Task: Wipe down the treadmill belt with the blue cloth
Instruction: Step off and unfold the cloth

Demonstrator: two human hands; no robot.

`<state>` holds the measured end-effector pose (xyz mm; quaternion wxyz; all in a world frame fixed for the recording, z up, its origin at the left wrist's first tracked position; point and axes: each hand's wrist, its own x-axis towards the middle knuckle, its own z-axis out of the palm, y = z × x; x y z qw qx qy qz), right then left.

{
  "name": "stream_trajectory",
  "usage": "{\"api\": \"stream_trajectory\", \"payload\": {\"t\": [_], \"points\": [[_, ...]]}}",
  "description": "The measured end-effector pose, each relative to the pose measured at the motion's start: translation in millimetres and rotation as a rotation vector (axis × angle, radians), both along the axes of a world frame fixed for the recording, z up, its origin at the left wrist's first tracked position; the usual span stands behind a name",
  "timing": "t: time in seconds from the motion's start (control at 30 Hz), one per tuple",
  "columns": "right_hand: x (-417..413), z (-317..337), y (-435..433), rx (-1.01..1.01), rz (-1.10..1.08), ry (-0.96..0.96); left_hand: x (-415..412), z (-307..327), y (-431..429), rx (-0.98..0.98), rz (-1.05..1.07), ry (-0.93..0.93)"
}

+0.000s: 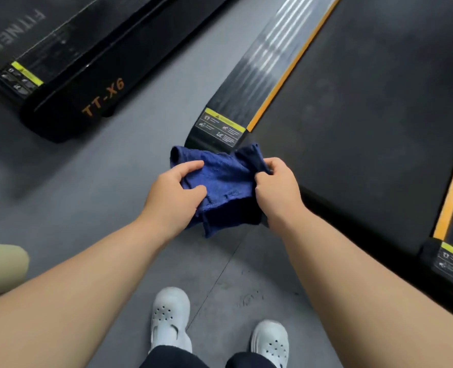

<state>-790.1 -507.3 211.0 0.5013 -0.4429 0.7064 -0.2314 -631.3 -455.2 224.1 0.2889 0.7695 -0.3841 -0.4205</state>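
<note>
The fingers (191, 166) and thumb of the left hand (175, 193) pinch the left edge of the blue cloth (221, 179). The right hand (277, 191) is curled tight on a bunched right corner. Between them the cloth is stretched, so its long axis runs left to right, with a loose fold hanging toward the floor (100, 187).

It is held up in front of the person, over the near left corner of the machine, just nearer than the warning label (220, 127) on the side rail (268, 65). It seems not to touch the treadmill belt (366, 115).

The belt's long axis runs from its near end away and slightly right, alongside the orange-edged rail.

By my reading the wiping has not begun: the cloth is being readied and the whole belt remains. A second treadmill (68, 83) lies far left.
</note>
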Motion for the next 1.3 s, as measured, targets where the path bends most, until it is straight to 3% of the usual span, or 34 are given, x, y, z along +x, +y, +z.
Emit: {"api": "stream_trajectory", "payload": {"t": [0.27, 0.43, 0.7, 1.0, 1.17, 1.3], "points": [[-75, -3, 35, 0.038, -0.235, -0.013, -71, -2, -16, -0.029, -0.311, -0.138], [-43, -4, 10, -0.035, -0.099, 0.025, -33, -8, -13, -0.039, -0.162, -0.113], [147, -21, 0, -0.043, 0.350, -0.008, 126, -22, 45, -0.010, 0.319, -0.143], [421, -17, 101, 0.015, 0.808, -0.105, 353, -11, 193, 0.018, 0.750, -0.270], [541, -47, 152, 0.087, 0.949, -0.087, 460, -33, 250, 0.092, 0.813, -0.352], [604, -94, 165, 0.112, 0.986, -0.028, 515, -80, 268, 0.151, 0.833, -0.303]]}}
